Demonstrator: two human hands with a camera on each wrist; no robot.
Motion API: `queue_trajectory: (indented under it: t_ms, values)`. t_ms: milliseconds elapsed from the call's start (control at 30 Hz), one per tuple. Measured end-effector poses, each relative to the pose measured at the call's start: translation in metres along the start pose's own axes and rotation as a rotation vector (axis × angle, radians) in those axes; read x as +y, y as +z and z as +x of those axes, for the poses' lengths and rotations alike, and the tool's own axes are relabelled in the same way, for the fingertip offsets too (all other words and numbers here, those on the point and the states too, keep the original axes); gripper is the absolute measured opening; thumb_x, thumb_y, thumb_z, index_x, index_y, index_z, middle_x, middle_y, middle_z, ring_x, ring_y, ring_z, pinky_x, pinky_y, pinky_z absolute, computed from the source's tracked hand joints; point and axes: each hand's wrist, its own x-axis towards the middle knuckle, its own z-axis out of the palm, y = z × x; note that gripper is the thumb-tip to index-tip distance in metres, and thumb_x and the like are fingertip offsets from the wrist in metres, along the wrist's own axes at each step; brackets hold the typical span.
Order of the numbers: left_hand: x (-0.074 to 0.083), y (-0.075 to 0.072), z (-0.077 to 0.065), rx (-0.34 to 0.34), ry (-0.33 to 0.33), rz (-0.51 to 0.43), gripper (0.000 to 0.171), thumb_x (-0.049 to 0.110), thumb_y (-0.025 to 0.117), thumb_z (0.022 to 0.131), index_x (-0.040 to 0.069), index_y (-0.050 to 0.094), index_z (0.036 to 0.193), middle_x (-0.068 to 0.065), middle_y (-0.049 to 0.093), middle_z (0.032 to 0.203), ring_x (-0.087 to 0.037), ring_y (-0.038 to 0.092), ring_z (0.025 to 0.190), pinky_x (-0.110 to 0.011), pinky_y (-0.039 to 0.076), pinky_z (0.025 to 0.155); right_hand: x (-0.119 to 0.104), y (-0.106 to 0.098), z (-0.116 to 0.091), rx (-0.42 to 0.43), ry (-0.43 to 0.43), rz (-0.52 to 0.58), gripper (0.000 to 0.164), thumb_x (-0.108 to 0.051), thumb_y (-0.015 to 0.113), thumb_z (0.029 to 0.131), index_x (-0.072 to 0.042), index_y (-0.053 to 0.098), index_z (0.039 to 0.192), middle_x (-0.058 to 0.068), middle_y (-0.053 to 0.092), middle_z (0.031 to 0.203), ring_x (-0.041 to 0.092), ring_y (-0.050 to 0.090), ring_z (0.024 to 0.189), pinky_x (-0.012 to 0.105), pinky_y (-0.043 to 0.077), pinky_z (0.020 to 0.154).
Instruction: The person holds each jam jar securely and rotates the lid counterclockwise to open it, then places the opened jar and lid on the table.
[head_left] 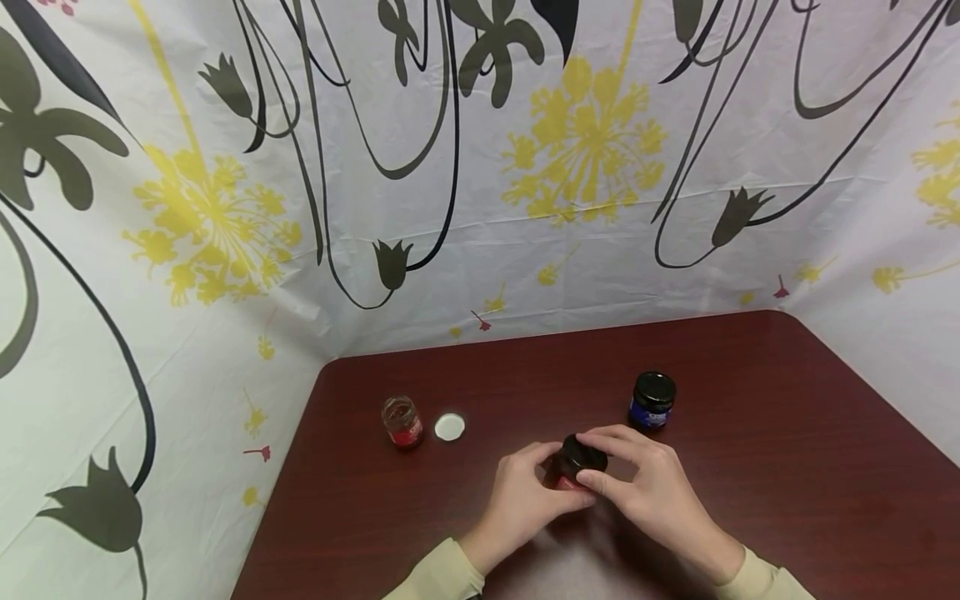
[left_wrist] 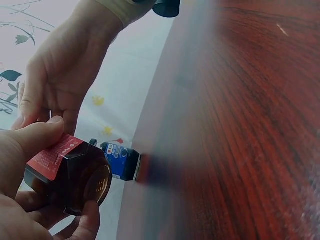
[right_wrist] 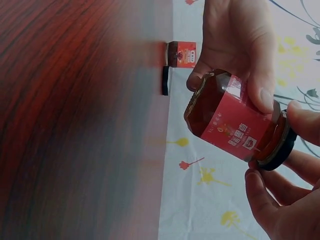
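Observation:
Above the table, my left hand (head_left: pixel 517 496) grips a faceted glass jar with a red label (right_wrist: pixel 235 120), its thumb lying across the label. The jar is tilted, with dark reddish-brown contents visible through the glass. My right hand (head_left: pixel 656 492) pinches the black lid (head_left: pixel 583 454) at the jar's mouth between thumb and fingers. Whether the lid is threaded tight cannot be told. In the left wrist view, the jar's base (left_wrist: pixel 97 185) faces the table side and the right hand (left_wrist: pixel 65 60) reaches in from above.
A lidless jar with a red label (head_left: pixel 403 425) stands on the left of the dark red table (head_left: pixel 525 375). Beside it a lid (head_left: pixel 450 427) lies with its white inside up. Behind my right hand stands a blue-labelled jar with a black lid (head_left: pixel 652 402). Patterned cloth (head_left: pixel 465 208) hangs around the table.

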Motion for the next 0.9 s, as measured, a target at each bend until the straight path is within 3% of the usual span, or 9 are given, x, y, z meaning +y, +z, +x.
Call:
queue_trajectory:
  t_ms: [600, 800, 900]
  values:
    - [0.0052, -0.0031, 0.0, -0.029, 0.028, -0.019, 0.05, 0.039, 0.093, 0.069, 0.032, 0.074, 0.115, 0.02, 0.066, 0.095, -0.001, 0.058, 0.08, -0.02, 0.048, 0.067, 0.0002, -0.0019, -0.0032, 0.004, 0.004, 0.01, 0.043, -0.035, 0.085, 0.082, -0.025, 0.073, 0.123, -0.015, 0.065, 0.119, 0.006, 0.063, 0.109, 0.019, 0.048, 0.079]
    - [0.0059, -0.0045, 0.0005, -0.039, 0.027, -0.025, 0.052, 0.04, 0.093, 0.069, 0.032, 0.073, 0.117, 0.02, 0.067, 0.096, -0.001, 0.06, 0.083, -0.034, 0.054, 0.072, -0.0011, -0.0034, -0.003, 0.004, 0.005, 0.012, 0.044, -0.036, 0.085, 0.082, -0.025, 0.073, 0.123, -0.015, 0.065, 0.119, 0.006, 0.063, 0.109, 0.021, 0.049, 0.08]
    - [0.0057, -0.0046, 0.0001, -0.046, 0.023, -0.034, 0.053, 0.04, 0.093, 0.07, 0.033, 0.073, 0.118, 0.02, 0.067, 0.097, -0.001, 0.06, 0.084, -0.035, 0.054, 0.073, -0.0014, -0.0037, -0.0032, 0.006, 0.001, 0.012, 0.044, -0.036, 0.085, 0.081, -0.025, 0.073, 0.122, -0.015, 0.065, 0.119, 0.006, 0.063, 0.109, 0.02, 0.048, 0.08]
